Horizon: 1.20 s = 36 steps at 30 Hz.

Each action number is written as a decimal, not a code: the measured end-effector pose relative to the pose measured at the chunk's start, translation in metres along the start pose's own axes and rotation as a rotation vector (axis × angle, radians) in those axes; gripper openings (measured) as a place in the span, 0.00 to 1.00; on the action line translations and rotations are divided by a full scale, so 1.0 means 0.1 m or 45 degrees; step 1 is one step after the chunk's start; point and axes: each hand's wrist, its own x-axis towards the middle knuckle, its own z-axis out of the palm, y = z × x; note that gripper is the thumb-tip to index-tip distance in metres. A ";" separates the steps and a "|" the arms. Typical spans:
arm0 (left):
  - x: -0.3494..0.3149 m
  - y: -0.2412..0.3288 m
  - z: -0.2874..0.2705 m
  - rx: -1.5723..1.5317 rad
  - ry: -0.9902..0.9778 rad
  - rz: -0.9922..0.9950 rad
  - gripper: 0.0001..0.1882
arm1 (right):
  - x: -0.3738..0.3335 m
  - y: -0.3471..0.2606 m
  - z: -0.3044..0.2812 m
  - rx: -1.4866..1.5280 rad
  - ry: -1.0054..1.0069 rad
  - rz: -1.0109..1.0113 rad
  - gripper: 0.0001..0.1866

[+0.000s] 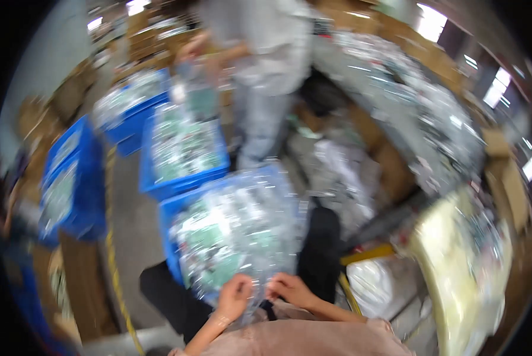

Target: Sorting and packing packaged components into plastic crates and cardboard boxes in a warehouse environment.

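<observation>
Clear plastic bags (251, 207) with pale green contents are heaped in a blue crate (172, 249) right in front of me. My left hand (235, 295) is closed at the near edge of the heap, its fingers pinched on clear plastic. Close beside it on the right, my right hand (289, 290) has its fingers curled together on the same crinkled film. Motion blur hides the exact shape of the bags' contents.
A second blue crate (223, 160) of similar bags adjoins mine. More blue crates (88, 196) stand to the left. Beyond, a person in grey (266, 65) handles a clear bag. A long table (390, 113) piled with bags runs along the right, near a pale yellow covered surface (438, 255).
</observation>
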 end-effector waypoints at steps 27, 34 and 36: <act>0.00 0.09 -0.47 0.207 0.110 -0.087 0.05 | -3.06 -2.53 -4.03 -2.052 2.197 0.856 0.16; 0.00 0.09 -0.40 0.236 0.165 -0.112 0.04 | -3.06 -2.80 -4.32 -2.091 1.700 1.174 0.19; 0.02 0.18 -0.36 0.372 0.165 -0.041 0.05 | -3.06 -2.75 -4.26 -2.115 1.641 1.132 0.15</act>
